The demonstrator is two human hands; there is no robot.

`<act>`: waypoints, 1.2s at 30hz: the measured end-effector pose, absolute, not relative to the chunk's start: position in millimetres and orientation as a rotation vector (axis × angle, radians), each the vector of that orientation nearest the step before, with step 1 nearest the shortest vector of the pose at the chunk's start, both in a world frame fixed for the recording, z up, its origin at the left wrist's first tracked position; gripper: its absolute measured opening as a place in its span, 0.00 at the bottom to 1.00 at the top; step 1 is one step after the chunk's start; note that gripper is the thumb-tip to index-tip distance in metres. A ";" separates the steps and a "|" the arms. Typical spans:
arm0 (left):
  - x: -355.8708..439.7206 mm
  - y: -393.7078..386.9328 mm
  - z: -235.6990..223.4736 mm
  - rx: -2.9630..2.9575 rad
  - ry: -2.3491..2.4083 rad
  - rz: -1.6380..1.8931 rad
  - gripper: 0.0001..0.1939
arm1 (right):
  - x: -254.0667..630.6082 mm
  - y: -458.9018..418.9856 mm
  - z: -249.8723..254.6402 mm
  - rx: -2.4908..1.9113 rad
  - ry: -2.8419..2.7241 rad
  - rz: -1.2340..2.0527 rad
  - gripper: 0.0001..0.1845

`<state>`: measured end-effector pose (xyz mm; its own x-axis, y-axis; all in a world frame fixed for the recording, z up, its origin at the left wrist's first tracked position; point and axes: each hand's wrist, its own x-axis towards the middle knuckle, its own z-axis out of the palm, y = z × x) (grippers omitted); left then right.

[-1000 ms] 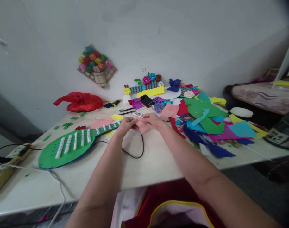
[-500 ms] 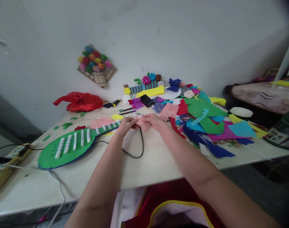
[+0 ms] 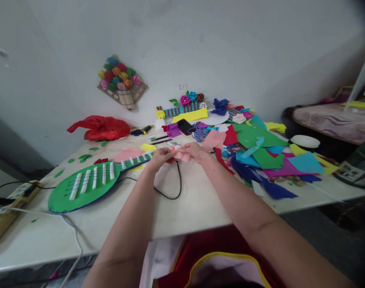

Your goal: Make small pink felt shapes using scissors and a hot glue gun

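Note:
Between my two hands is a small piece of pink paper (image 3: 184,156), pinched from both sides above the table. My left hand (image 3: 162,158) is closed on its left edge. My right hand (image 3: 194,152) grips it from the right with thumb and fingers together. A black cord (image 3: 180,186) loops over the table just below the paper. Left of my left hand lies a green guitar-shaped craft piece (image 3: 92,182) with white rolled strips. Behind my fingers is a small whitish item that I cannot make out.
Coloured paper scraps (image 3: 260,140) are heaped on the right. A black phone (image 3: 185,127), yellow-black pliers (image 3: 142,131) and a red plastic bag (image 3: 102,128) lie towards the wall. A power strip (image 3: 11,208) is at the left edge, and a dark jar (image 3: 359,168) stands far right.
The pink paper has shifted slightly between my fingers and hangs less low. Both hands stay nearly in place, and the things on the table are unmoved.

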<state>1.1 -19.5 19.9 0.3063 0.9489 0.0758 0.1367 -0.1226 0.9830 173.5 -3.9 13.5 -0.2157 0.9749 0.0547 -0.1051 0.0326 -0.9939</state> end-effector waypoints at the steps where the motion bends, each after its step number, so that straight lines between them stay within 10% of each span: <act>1: 0.2 -19.4 20.1 1.523 1.029 0.976 0.21 | 173.8 -4.1 13.6 -0.984 -1.337 1.382 0.17; 36: -4.7 -9.7 31.3 1.471 1.046 1.233 0.17 | 174.6 5.6 8.7 -1.027 -1.155 1.196 0.13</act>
<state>-4.7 -9.7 31.3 0.1371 0.9686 0.2073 0.0472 -0.2154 0.9754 174.6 5.6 8.7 0.0055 0.9943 0.1062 -0.1413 0.1060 -0.9843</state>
